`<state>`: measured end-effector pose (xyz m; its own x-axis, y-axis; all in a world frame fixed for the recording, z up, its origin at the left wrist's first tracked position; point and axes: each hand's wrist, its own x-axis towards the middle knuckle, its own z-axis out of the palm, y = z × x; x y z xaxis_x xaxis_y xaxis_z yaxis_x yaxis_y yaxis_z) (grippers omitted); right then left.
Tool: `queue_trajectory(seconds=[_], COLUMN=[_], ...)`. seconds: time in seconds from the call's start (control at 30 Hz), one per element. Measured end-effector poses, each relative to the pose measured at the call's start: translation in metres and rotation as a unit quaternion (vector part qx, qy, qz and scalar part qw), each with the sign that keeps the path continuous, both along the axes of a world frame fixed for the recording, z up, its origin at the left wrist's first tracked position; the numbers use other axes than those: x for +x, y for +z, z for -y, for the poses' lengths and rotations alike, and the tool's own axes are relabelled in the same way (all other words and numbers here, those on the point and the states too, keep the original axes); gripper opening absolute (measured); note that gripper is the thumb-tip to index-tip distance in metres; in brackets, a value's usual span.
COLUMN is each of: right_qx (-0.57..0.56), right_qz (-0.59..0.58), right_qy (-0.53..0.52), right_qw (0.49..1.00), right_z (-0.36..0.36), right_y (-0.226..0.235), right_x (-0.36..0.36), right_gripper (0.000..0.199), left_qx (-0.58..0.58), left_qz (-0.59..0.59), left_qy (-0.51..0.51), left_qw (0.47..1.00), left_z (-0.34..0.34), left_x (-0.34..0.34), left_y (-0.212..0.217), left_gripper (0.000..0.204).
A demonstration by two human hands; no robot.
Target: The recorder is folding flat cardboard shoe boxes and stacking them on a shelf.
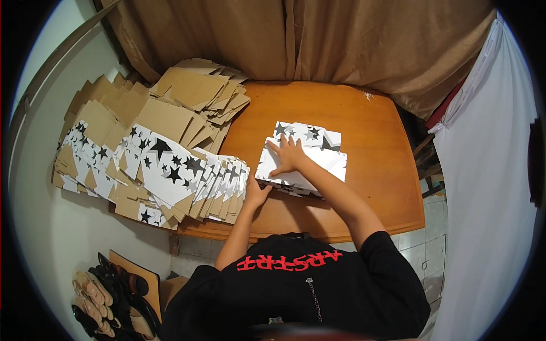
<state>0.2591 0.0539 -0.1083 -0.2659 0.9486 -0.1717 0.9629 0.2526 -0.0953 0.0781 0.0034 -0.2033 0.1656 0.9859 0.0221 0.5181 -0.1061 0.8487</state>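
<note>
Table: a rounded wooden table with a smooth orange-brown top stood before the person, its far edge against a tan curtain.
Box: a flat white cardboard box printed with black stars lay near the middle of the table, its broad white face up and a starred flap showing at its far edge.
Right hand: the right hand lay palm down on the left part of the box's top face, fingers spread wide and flat, pressing on it and gripping nothing.
Left hand: the left hand rested at the box's near left corner, touching its edge; its fingers were tucked under, so how far open it was could not be told.
Blanks: a big fanned pile of flat card blanks covered the table's left end, just beside the left hand; some showed a glossy white face with black stars, others a plain brown matte back.
Sheet: a white cloth sheet hung at the right.
Shoes: dark and pale sandals lay on the floor at lower left.
</note>
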Motion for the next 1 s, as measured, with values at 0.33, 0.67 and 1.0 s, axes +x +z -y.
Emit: queue_trajectory(seconds=[0.33, 0.67, 1.0], right_qx=[-0.18, -0.132, 0.308], right_qz=[0.105, 0.089, -0.285], right_qy=[-0.003, 0.009, 0.004], right_qw=[0.978, 0.987, 0.908], right_z=[-0.003, 0.008, 0.047], right_y=[0.026, 0.035, 0.148], right_x=[-0.034, -0.009, 0.037], right_gripper=[0.13, 0.123, 0.106], left_qx=[-0.239, -0.205, -0.268], left_qz=[0.285, 0.359, 0.252], left_qy=[0.006, 0.079, 0.008], left_qw=[0.928, 0.907, 0.93], left_z=[0.03, 0.033, 0.021], left_x=[0.02, 0.041, 0.022], left_y=[0.043, 0.028, 0.07], left_gripper=[0.052, 0.067, 0.101])
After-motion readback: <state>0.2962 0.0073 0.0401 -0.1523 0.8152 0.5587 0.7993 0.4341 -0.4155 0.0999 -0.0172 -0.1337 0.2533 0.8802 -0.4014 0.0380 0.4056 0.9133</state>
